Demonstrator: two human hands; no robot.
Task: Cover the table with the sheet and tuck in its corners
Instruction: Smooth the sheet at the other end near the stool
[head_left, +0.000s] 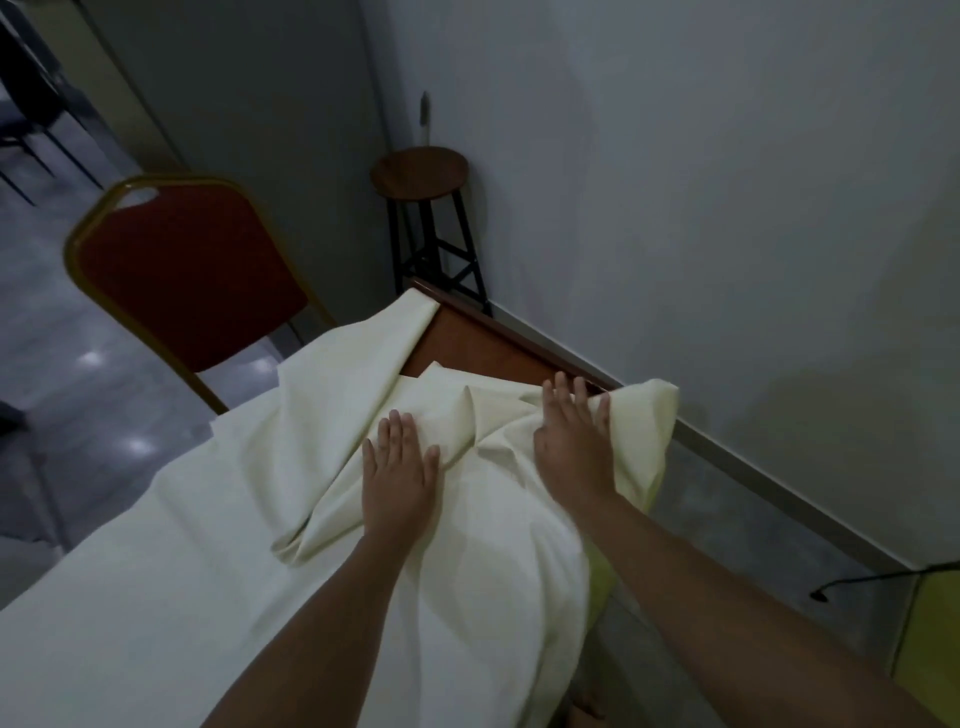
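A cream sheet (218, 519) lies over most of a brown wooden table (467, 343), whose far right part is bare. The cloth is bunched in folds near the far end, and one flap hangs off the right edge. My left hand (399, 478) rests flat on the folds, fingers spread. My right hand (574, 441) lies flat on the bunched cloth near the table's right edge, fingers spread and pointing to the bare wood. Neither hand grips the fabric.
A red chair with a gold frame (182, 275) stands against the table's left side. A round wooden stool on black legs (421, 169) stands in the corner beyond the table. A white wall runs close along the right side.
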